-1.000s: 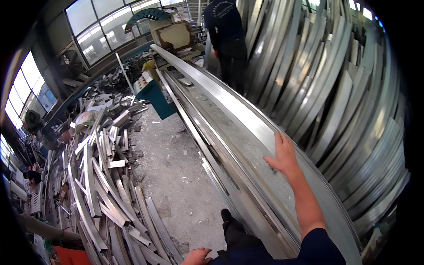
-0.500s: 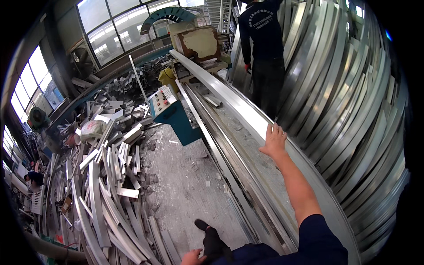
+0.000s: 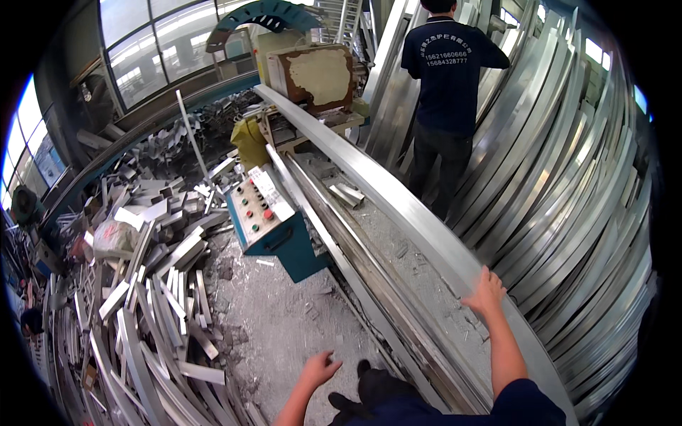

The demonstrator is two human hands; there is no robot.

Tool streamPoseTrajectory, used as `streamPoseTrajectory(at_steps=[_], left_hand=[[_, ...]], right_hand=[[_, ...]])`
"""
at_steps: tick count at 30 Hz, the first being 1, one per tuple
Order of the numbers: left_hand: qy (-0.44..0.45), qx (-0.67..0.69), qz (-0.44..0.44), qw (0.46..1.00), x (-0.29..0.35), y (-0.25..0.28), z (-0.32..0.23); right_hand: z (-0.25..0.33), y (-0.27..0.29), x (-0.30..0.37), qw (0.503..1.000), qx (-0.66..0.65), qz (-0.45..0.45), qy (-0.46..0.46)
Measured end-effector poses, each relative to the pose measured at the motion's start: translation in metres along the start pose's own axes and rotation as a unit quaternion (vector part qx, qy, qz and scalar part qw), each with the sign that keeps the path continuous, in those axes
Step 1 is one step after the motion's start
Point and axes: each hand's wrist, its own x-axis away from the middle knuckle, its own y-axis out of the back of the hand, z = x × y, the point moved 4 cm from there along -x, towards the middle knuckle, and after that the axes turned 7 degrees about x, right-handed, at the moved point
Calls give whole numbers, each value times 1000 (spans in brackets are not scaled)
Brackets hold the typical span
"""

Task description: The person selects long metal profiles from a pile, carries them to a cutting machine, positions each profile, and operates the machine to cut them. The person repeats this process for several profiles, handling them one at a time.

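Observation:
A long silvery metal profile (image 3: 405, 206) lies along the far edge of a long machine bed (image 3: 387, 266), running from lower right toward the back. My right hand (image 3: 485, 293) rests flat on this profile, fingers spread over its edge. Low in the picture, my left hand (image 3: 320, 368) hangs free above the dusty floor, fingers loosely apart, holding nothing. My dark shoe shows just right of it.
A blue control box (image 3: 266, 220) with coloured buttons stands beside the bed. Cut metal offcuts (image 3: 149, 298) are heaped at the left. Long metal profiles (image 3: 575, 213) lean at the right. A person in a dark shirt (image 3: 447, 85) stands at the back, facing away.
The view has advanced along the bed toward the control box and the person. My right hand slid forward on the profile. My left hand has come further into view.

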Motion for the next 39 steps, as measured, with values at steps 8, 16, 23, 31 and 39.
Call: streamPoseTrajectory(at_steps=[8,16,23,31,39], left_hand=[[17,354,44,934,-346,23,-193],[20,638,-118,761,-506,-17,-251],[17,622,-119,773,-519,-24,-262],[20,611,-118,782,-520,-21,-266],[52,545,-111,830,-522,-20,-248]], right_hand=[[1,8,-5,999,-50,-8,-3],[1,11,-16,997,-78,7,15],[-14,-5,-35,997,24,72,24],[-1,7,-43,995,42,90,-2],[58,30,-59,996,-15,48,77]])
